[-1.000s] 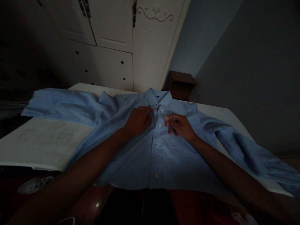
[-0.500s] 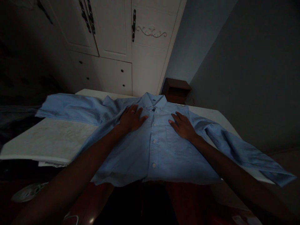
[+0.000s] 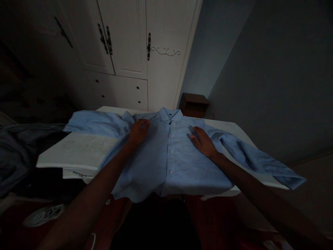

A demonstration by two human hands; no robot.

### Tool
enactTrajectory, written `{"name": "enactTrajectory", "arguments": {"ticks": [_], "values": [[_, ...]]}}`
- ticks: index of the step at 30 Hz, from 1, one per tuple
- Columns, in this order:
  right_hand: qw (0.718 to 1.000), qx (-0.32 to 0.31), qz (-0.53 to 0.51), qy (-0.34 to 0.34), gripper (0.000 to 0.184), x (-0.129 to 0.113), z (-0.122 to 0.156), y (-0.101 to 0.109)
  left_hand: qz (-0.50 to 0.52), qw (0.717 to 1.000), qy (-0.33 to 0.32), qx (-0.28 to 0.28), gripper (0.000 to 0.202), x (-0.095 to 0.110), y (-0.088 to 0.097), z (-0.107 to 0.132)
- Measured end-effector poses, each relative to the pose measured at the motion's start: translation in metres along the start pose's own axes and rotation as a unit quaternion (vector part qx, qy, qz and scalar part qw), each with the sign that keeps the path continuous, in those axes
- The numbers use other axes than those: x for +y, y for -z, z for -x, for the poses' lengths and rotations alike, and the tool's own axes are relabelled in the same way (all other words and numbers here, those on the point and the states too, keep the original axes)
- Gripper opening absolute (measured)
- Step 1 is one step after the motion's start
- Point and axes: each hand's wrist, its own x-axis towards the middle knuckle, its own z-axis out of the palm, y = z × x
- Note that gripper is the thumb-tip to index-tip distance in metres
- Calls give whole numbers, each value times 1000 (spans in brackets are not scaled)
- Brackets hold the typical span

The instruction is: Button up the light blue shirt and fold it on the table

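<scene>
A light blue button-up shirt (image 3: 153,156) lies front up and spread out, its collar at the far end and its sleeves stretched to both sides. Over the upper chest on the left side is my left hand (image 3: 139,132), fingers loosely bent and the thumb close to them, with no cloth visibly gripped. My right hand (image 3: 204,141) hovers just above the chest pocket area, its thumb apart from the bent fingers and a shadow on the cloth beside it. The shirt's lower hem hangs at the near edge of the white table (image 3: 75,149).
A white wardrobe (image 3: 127,41) with dark handles stands beyond the table. A small brown cabinet (image 3: 194,104) is at the back by the wall. Dark cloth (image 3: 15,149) lies at the left, and a pale shoe-like item (image 3: 44,215) is on the red floor.
Both hands lay flat on the shirt before. My left hand has shifted left and its fingers have bent; my right hand has risen slightly. The view has tilted up a little.
</scene>
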Motion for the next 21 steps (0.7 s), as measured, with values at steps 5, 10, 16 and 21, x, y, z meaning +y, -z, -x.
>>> {"name": "enactTrajectory", "arguments": {"ticks": [5, 10, 16, 21], "values": [[997, 35, -48, -48, 53, -28, 47, 36, 51, 989, 93, 106, 37, 34, 54, 65], [985, 62, -51, -156, 44, -41, 93, 84, -42, 962, 199, 183, 41, 36, 95, 156], [944, -110, -62, -305, 52, -39, 160, 117, -95, 934, 323, 124, 60, 3, 110, 220], [927, -128, -56, -347, 54, -28, 208, 105, -54, 928, 364, 51, 79, -15, 94, 238]]}}
